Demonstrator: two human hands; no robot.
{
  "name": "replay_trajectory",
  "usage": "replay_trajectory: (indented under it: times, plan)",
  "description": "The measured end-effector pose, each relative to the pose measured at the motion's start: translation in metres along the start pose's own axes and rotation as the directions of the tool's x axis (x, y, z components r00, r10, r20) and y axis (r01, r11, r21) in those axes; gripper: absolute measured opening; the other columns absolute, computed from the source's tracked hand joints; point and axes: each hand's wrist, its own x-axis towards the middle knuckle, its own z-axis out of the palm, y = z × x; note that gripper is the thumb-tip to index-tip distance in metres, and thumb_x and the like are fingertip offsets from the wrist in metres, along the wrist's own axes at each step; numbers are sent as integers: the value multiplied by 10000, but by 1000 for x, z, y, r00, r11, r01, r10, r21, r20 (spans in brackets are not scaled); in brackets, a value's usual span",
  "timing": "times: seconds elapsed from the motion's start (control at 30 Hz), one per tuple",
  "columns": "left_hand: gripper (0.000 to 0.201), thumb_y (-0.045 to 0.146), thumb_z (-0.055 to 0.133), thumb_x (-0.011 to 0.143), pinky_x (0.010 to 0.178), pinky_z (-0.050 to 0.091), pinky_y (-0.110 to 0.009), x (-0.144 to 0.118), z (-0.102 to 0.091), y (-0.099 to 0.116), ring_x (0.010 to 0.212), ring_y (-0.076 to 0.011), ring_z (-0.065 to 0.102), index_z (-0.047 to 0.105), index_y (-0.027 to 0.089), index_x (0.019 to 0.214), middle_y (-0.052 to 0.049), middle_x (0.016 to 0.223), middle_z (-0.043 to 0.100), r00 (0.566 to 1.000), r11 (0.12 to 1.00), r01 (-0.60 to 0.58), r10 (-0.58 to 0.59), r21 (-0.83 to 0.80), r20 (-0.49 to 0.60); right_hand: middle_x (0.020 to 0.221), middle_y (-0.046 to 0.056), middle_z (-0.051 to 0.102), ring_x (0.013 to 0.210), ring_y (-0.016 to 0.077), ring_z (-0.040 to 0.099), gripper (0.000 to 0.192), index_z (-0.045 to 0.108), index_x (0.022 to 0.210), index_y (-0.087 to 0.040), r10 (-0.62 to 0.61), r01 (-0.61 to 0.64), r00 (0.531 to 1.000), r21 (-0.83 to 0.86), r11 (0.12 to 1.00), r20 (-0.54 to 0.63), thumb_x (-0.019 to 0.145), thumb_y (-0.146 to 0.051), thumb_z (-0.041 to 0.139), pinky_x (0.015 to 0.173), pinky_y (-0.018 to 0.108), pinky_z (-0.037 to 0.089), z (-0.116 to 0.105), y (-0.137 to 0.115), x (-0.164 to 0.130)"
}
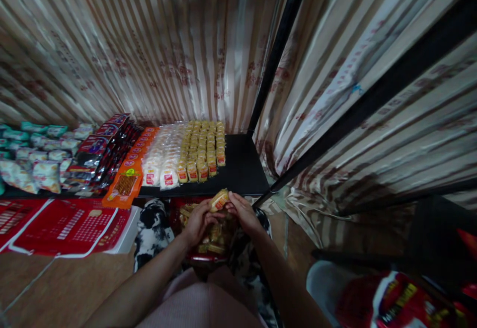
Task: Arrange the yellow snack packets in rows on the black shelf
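Observation:
A small yellow wrapped snack (219, 200) with a red-and-white label is held between both hands above my lap. My left hand (199, 221) has its fingers closed on the snack's left end, and my right hand (243, 212) pinches its right end. Under them, a red container (204, 257) on my lap holds several more yellow wrapped snacks (216, 236). Ahead on the black shelf (242, 169), neat rows of like yellow packs (201, 151) stand beside rows of white packs (164, 161).
Left of the white packs lie orange packets (130, 169), dark red packets (106, 149) and white-and-green pouches (46, 154). Red bags (74, 226) sit below the shelf. Dark poles (276, 54) rise before a striped curtain (167, 44). A red package (402, 300) is at lower right.

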Motion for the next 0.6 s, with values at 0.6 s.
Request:
replay_trajectory:
  times: [0.6]
  plan:
    - [226,288,562,806,518,437,-165,27,24,-3,658,-94,625,597,146,978,-64,949,650,998,1000,4,-5,-29,-67,841,38,678,778,170,636,413,598,876,-183,-193,193,981,-54,980,10,617,-487,700,711,272,496,-1,-13,3]
